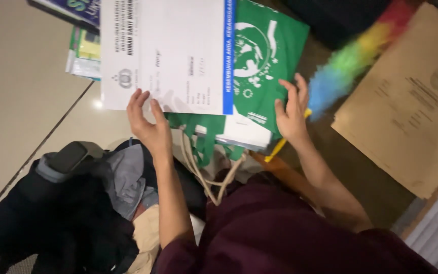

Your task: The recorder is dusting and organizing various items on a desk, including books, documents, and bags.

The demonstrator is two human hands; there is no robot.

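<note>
White folder (168, 50), blue edge strip, lying flat atop green tote bag (267, 56).

The large white envelope (166, 53) at upper centre looks like smooth, slightly glossy paper with a blue printed edge. Under it, the green bag (267, 56) appears to be matt non-woven cloth, with cream cord handles (204, 175) of twisted fibre. At right, the brown envelope (406, 101) is matt, faintly rough kraft paper. The rainbow duster (353, 56) at upper right looks fluffy and synthetic, on a yellow plastic handle. The floor (21, 86) at left is smooth, glossy tile.
</note>
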